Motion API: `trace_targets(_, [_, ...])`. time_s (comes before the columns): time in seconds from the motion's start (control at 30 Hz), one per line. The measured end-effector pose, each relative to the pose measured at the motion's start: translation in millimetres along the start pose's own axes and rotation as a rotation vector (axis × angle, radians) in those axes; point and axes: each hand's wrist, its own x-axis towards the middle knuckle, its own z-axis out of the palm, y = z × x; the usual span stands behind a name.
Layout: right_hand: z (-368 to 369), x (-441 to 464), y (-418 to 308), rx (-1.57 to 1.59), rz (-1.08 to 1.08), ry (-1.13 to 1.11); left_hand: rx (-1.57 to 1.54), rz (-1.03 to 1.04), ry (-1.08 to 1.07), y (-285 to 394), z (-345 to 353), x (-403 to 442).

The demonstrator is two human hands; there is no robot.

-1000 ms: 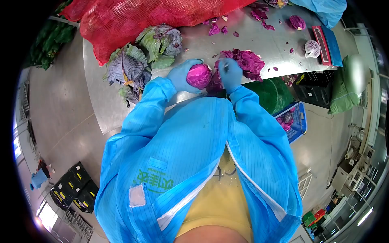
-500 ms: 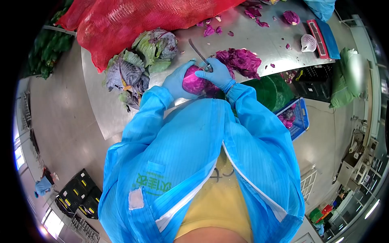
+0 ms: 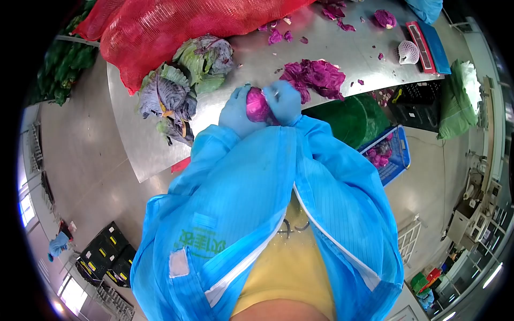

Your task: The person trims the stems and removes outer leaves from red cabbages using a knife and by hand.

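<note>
A peeled red cabbage (image 3: 257, 105) is held close to my body over the table's near edge. My gloved left hand (image 3: 236, 111) wraps round its left side. On the opposite side, my gloved right hand (image 3: 285, 101) is closed against the cabbage. A small glint of the knife (image 3: 277, 95) shows at the right fingers; most of the blade is hidden. Loose purple cabbage leaves (image 3: 321, 79) lie just beyond my right hand. To the left sit two untrimmed cabbages, one leafy green and purple (image 3: 206, 61), the other greyish purple (image 3: 166, 96).
A large red mesh sack (image 3: 176, 37) covers the back left of the steel table (image 3: 136, 144). Green sacking (image 3: 350, 120) and a blue crate (image 3: 399, 160) with purple pieces stand right. Farther off are another cabbage (image 3: 384, 18), white foam netting (image 3: 408, 52) and a red box (image 3: 420, 48).
My right hand has turned and closed nearer the cabbage; the knife blade, pointing up and left before, is now mostly out of sight. The left hand still holds the cabbage.
</note>
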Motion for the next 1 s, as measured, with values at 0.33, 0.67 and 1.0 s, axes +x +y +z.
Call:
trace_targets(0.33, [-50.0,7.0,20.6,0.350,0.676,-0.064,-1.515,-0.094,-0.142,-33.3,-3.3,0.4])
trace_targets(0.67, [-80.8,35.5,-45.7,0.205,0.335,-0.285,-2.283,-0.238,-0.658,-25.1,10.9,4.1])
trace_targets(1.0, [-87.1,93.2,-54.0,0.322,0.325,-0.849,-1.786,-0.324,-0.603,-24.4,-3.0,17.1])
